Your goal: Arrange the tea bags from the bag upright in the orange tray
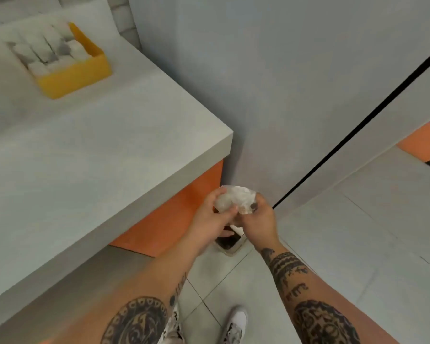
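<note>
Thin plastic, matt counter, smooth orange.
The bag [235, 198] crumpled between my left hand [210, 219] and right hand [258, 219] is thin, translucent plastic with a faint shine. The counter [97, 157] top looks smooth and matt; its orange front [174, 212] is smooth too. The orange tray [77, 74] looks like plain matt plastic, the tea bags [47, 50] in it white and papery, though blurred. The floor [358, 244] tiles have a slight sheen.

Tattooed forearms forward, left hand [209, 217] and right hand [258, 219] close together (fingers [229, 211] of both curled round the bag [236, 197])

Blurred tea bags [47, 49] in orange tray [85, 70]
</note>
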